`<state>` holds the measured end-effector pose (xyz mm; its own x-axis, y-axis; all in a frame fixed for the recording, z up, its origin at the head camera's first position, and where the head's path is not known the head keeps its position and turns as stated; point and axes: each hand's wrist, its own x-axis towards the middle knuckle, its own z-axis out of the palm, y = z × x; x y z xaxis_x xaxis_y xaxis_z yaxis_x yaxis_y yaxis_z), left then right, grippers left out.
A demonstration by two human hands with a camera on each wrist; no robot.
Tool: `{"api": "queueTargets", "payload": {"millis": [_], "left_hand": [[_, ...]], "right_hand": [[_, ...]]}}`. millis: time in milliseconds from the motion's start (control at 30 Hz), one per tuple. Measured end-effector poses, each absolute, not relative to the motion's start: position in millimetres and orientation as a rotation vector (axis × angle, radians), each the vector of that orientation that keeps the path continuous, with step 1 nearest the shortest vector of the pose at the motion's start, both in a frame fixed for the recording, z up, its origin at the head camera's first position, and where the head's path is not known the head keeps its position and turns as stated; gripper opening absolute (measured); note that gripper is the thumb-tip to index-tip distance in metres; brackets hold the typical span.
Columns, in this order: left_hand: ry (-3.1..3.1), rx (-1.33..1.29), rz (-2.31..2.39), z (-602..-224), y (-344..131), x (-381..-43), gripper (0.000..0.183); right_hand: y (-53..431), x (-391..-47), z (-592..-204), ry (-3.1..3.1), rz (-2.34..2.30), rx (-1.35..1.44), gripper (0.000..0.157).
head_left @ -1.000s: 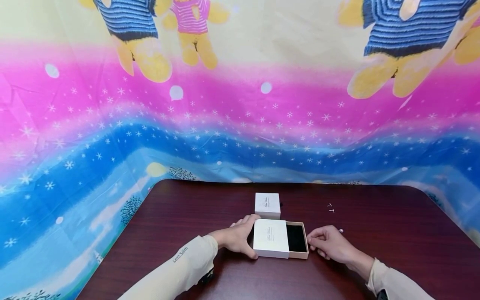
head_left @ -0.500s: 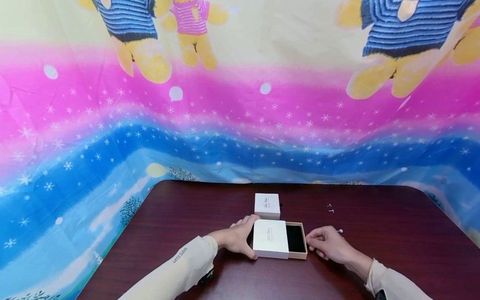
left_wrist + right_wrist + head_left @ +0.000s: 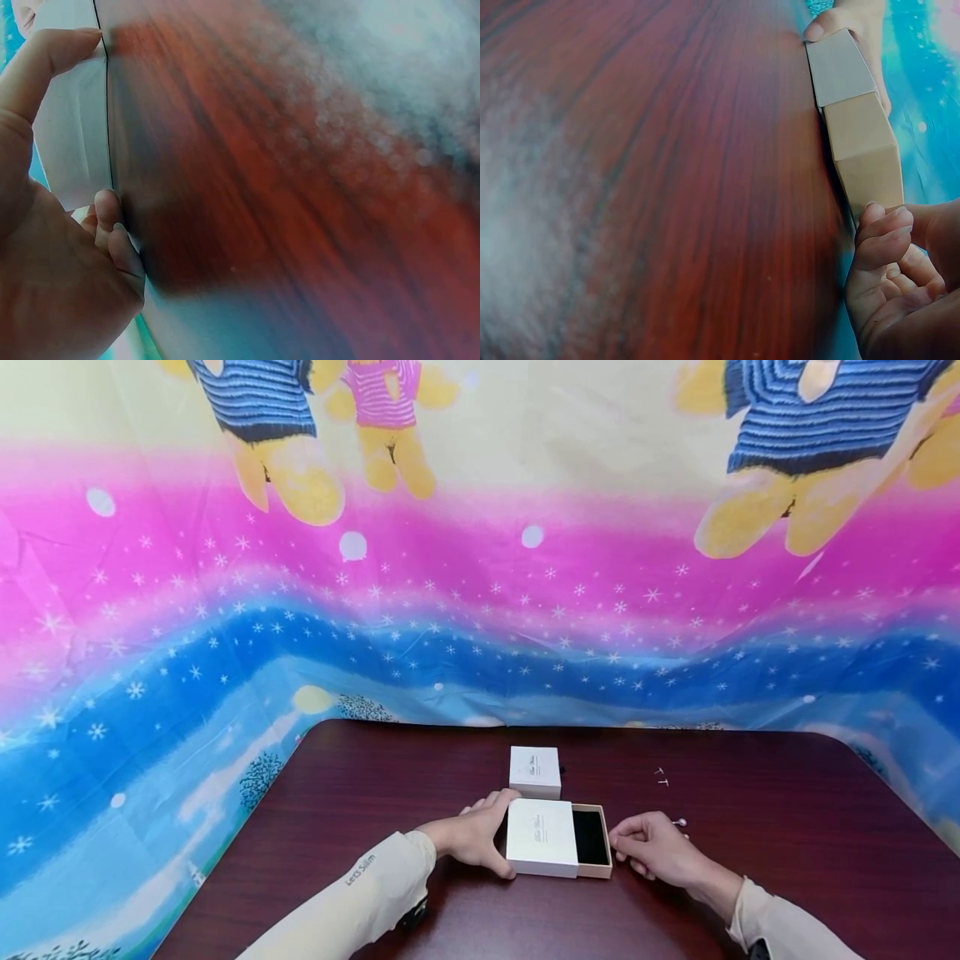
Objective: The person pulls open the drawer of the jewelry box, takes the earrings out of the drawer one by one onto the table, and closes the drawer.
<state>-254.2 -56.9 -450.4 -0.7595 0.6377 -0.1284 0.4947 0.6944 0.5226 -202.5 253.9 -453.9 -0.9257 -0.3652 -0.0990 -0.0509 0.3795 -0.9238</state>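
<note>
A white drawer-style gift box point(image 3: 542, 837) lies on the table, its drawer point(image 3: 591, 837) slid partly out to the right and showing a black lining. My left hand point(image 3: 477, 835) grips the sleeve's left end, thumb at the near corner and fingers at the far one. At the drawer's outer end, the fingertips of my right hand point(image 3: 660, 850) are bunched together against it; whatever lies between them is hidden. In the right wrist view, curled fingers point(image 3: 885, 240) meet the plain tan end of the drawer point(image 3: 870, 176). The left wrist view has my thumb along the white sleeve point(image 3: 75, 127).
A smaller white box point(image 3: 535, 772) with a dark tab on its right side stands just behind the gift box. Two tiny pale T-shaped pieces point(image 3: 661, 776) lie farther right. Beyond my right hand is a small round shiny piece point(image 3: 680, 822). A patterned cloth point(image 3: 480, 568) hangs behind the table.
The drawer has slid slightly left into its sleeve, and my right hand has shifted left with it. My left hand and the sleeve look still.
</note>
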Motion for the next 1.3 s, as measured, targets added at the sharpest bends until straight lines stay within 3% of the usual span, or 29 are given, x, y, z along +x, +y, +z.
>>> {"api": "queueTargets", "payload": {"millis": [1300], "left_hand": [[2.607, 0.889, 0.677, -450.6, -57.3, -253.9, 0.104]], "right_hand": [[243.6, -204.6, -455.4, 2.349, -1.576, -0.355, 0.021]]}}
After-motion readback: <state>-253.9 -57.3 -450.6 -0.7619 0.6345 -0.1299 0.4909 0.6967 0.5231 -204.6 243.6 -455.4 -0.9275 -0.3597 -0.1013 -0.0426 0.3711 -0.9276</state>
